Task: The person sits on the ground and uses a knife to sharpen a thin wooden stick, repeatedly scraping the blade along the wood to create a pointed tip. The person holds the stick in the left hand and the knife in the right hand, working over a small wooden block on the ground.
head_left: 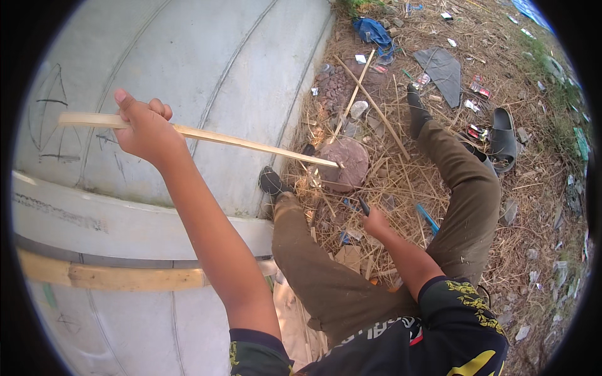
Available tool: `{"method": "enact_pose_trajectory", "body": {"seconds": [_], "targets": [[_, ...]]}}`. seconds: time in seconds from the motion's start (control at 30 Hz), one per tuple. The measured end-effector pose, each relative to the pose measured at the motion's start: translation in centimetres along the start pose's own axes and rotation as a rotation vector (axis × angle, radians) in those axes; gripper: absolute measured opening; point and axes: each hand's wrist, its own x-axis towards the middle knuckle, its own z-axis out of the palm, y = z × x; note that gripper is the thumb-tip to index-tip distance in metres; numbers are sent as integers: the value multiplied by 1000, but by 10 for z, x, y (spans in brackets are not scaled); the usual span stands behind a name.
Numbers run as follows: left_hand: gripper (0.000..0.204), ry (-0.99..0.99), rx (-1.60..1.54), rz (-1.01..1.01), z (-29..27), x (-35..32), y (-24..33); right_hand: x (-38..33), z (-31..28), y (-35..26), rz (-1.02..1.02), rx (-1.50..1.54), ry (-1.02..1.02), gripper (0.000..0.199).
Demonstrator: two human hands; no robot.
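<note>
The left hand [145, 128] is raised and closed in a fist around a long pale strip of split bamboo [207, 136], gripping it near its thick end. The strip slants down and to the right, and its thin tip rests on a rounded reddish-brown stone [345, 164] lying in the dry straw [401, 182]. Held high at one end and propped on the stone at the other, the strip looks braced as on a working block, so the tip stays put while the other hand works near it; that is a judgement from the pose.

The right hand [375, 220] is lower, between the knees, curled shut on a dark handle [364, 207] of what seems to be a small knife; the blade itself is too small to make out. It sits near the stone but not touching it or the strip.

The person sits on the ground with legs in olive-brown trousers [326, 276] spread either side of the stone, dark shoes toward the straw. To the left rises a large curved grey concrete tank [207, 56] with a bamboo band [106, 276] wrapped around it. Farther out lie a black sandal [503, 138], a grey sheet [442, 69], a blue cloth [375, 31], loose bamboo sticks [370, 100] and scattered litter.
</note>
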Motion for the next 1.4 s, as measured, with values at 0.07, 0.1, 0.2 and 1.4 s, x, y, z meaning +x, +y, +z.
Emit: {"method": "enact_pose_trajectory", "body": {"seconds": [0.07,0.1,0.2,1.4], "targets": [[49,20,12,8,7,-3,4,24,-12,-6,32,98,-106,21],[49,-2,35,5,0,-5,-1,19,-22,-19,65,138,-188,20],[48,-26,20,21,-1,1,-6,34,-87,-80,315,1058,-562,9],[37,31,23,20,-15,6,-12,19,5,-12,18,-27,-168,42]]}}
